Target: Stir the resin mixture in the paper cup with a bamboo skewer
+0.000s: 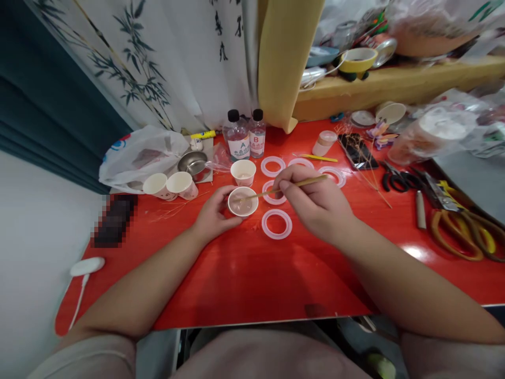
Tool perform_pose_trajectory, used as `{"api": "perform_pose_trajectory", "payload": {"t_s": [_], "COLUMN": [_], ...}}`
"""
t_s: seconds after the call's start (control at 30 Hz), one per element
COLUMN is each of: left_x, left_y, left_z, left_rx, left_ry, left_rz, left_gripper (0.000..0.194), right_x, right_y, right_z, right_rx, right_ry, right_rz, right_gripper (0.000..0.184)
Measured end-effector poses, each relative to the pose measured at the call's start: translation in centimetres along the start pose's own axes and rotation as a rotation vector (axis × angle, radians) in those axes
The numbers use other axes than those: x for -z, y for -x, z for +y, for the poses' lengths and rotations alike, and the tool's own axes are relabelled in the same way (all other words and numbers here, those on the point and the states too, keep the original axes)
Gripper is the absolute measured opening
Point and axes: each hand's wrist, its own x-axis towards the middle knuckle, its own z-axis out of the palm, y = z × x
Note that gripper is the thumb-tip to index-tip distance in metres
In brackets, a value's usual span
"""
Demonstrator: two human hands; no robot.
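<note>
My left hand [216,215] is wrapped around the side of a paper cup [243,211] that holds some liquid. Pinched in my right hand [315,202] is a thin wooden stick [305,181], its far end dipping into that cup. Right behind it stands a second paper cup [243,169], with a little liquid visible inside. Several pale pink ring molds [276,236] lie on the red table under and around my right hand, which partly hides some of them. At the back are two clear bottles with black caps, one labelled A [239,146] and the other B [257,138].
On the left are two paper cups [181,184], a metal bowl [192,162], a plastic bag [142,152] and a white charger [87,266]. To the right lie yellow tweezers [319,158], a phone [357,150], dried twigs and large scissors [457,237]. A cluttered ledge [414,73] runs behind.
</note>
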Motion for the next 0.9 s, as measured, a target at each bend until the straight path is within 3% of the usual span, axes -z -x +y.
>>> {"api": "perform_pose_trajectory", "payload": {"t_s": [0.9], "left_x": [0.21], "left_y": [0.01], "left_z": [-0.32], "left_rx": [0.024], "left_ry": [-0.003], "left_rz": [-0.029], "left_gripper": [0.069], "right_x": [-0.08], "right_y": [-0.22], "right_z": [0.12], "right_rx": [-0.046], "right_ry": [-0.021], "right_rz": [0.018], "right_gripper": [0.018]}}
